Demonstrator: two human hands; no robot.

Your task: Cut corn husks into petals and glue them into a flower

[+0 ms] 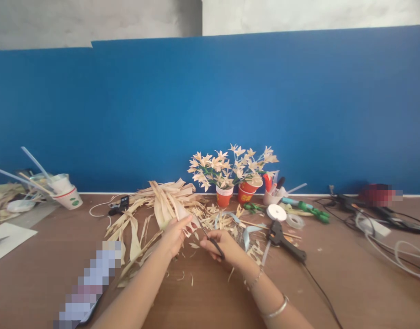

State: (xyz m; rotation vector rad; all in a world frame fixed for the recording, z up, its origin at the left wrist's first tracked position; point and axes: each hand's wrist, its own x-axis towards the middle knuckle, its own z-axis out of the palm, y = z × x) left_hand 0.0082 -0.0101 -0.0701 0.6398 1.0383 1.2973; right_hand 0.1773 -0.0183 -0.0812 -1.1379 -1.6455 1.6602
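Note:
In the middle of the table my left hand point(175, 235) is closed on a broad, pale dried corn husk point(167, 208). My right hand point(220, 245), just to the right, grips dark-handled scissors point(215, 244). The scissor blades point up and left, close to the husk's edge by my left fingers. Whether the blades touch the husk I cannot make out. A heap of dried husks point(136, 228) lies to the left of and behind my left hand. Small husk scraps point(192, 245) are scattered around and below both hands.
Behind my hands stand red paper cups point(224, 197) with husk flowers point(218, 164). To the right lie a black glue gun point(287, 242), a white ribbon spool point(276, 212), a tape roll point(295, 221) and cables point(370, 233). A blurred phone point(89, 292) and a white cup point(69, 198) are left.

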